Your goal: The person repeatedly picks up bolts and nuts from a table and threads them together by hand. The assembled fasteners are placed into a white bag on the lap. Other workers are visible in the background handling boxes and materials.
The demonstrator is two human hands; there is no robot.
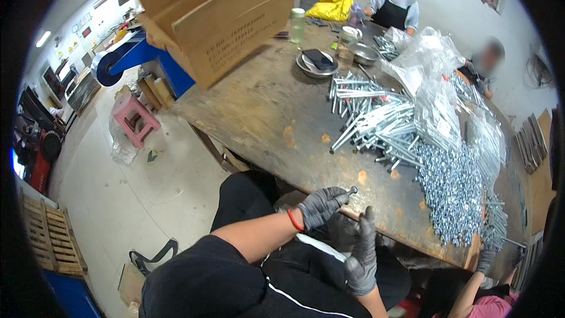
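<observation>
My left hand [322, 207], in a grey glove, is closed on a metal bolt [352, 191] at the table's front edge. Only the bolt's end pokes out past the fingers; the rest is hidden. Just right of it and lower, my gloved right hand [362, 256] is held up over my lap with its fingers stretched out, and I see nothing in it. Beyond both hands, a loose pile of long silver bolts [376, 121] lies on the wooden table [253, 106]. A heap of small shiny nuts [450, 194] spreads to the right.
A large cardboard box [235, 29] stands at the table's far left. Clear plastic bags [435, 82] lie over the bolts. Behind them are a metal bowl with a phone [318, 60] and jars. Two people sit across; another person's gloved hand [486, 259] works at right.
</observation>
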